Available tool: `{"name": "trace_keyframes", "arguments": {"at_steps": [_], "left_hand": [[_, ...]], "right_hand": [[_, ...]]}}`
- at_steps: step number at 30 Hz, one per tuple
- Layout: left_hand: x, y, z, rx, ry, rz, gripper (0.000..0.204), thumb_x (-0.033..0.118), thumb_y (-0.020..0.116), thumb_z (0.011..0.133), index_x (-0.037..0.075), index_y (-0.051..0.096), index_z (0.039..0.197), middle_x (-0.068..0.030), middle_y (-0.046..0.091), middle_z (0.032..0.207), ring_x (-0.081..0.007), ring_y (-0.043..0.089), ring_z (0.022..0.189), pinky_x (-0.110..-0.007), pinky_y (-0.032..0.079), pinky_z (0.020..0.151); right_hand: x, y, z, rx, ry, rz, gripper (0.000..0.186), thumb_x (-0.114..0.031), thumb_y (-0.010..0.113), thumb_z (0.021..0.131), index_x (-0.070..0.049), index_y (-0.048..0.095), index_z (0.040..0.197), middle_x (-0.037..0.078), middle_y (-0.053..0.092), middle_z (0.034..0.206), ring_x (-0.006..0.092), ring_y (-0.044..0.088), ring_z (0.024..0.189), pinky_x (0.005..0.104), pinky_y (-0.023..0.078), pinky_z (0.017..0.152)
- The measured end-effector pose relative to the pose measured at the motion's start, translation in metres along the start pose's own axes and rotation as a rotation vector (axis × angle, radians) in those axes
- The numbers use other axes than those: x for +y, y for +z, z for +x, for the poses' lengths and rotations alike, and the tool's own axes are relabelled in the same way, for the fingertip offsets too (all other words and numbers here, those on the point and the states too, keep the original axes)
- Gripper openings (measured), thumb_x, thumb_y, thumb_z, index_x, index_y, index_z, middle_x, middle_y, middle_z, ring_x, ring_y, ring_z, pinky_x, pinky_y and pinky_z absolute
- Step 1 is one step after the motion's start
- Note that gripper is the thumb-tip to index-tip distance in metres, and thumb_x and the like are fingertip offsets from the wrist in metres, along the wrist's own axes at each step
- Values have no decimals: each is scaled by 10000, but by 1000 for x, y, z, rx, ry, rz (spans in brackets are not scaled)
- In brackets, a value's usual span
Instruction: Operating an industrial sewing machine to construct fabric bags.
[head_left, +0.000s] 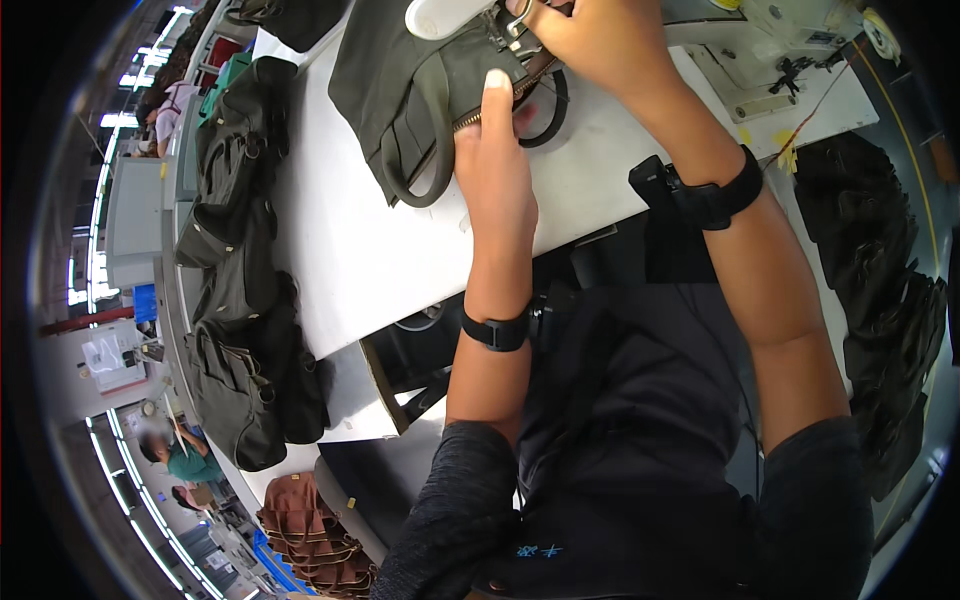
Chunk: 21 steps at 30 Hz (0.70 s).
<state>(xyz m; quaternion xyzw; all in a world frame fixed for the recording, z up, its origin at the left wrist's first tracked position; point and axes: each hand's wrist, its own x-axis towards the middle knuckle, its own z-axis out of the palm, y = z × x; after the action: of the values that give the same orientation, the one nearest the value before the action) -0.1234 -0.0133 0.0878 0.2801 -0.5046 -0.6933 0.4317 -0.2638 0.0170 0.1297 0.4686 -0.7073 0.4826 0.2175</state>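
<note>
A dark green fabric bag (400,100) with a looped handle and a brass-toothed zipper (468,121) lies on the white tabletop at the upper middle. My left hand (497,165) is closed on the bag's edge, thumb on top beside the zipper and the fingers mostly hidden. At the top edge, my right hand (605,40) is curled over the far side of the bag, its fingertips by a small shiny metal part (517,18). What it grips is partly hidden. A white rounded piece (440,14) shows above the bag. Next to my hands curves a dark strap loop (556,112).
Several dark green bags (240,250) are heaped along the left side. More dark fabric pieces (870,290) hang at the right. Reddish-brown bags (310,540) are stacked at lower left. A machine bed (740,90) stands at upper right. Other people work far left.
</note>
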Motion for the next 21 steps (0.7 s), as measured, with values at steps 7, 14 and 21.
{"name": "trace_keyframes", "arguments": {"at_steps": [7, 14, 21], "left_hand": [[-14, 12, -26, 34, 61, -184, 206, 223, 644, 1015, 44, 609, 1111, -80, 645, 1139, -121, 629, 880, -271, 532, 702], [-4, 24, -36, -29, -73, -191, 259, 249, 675, 996, 26, 639, 1123, -7, 613, 841, -77, 569, 697, -237, 475, 577], [33, 0, -45, 98, 505, 835, 174, 168, 735, 943, 10, 723, 1014, 63, 442, 560, -33, 342, 525, -221, 297, 512]], "right_hand": [[-2, 5, 0, 61, -69, 40, 245, -220, 727, 807, -20, 657, 684, 196, 657, 695, 407, 647, 699, 491, 501, 681], [-1, 5, -4, 44, -54, -24, 253, -254, 719, 822, -36, 667, 704, 185, 678, 735, 403, 647, 762, 506, 495, 744], [-2, 1, -6, 44, -31, -27, 237, -259, 717, 830, -39, 678, 751, 181, 690, 788, 400, 638, 822, 504, 484, 788]]}}
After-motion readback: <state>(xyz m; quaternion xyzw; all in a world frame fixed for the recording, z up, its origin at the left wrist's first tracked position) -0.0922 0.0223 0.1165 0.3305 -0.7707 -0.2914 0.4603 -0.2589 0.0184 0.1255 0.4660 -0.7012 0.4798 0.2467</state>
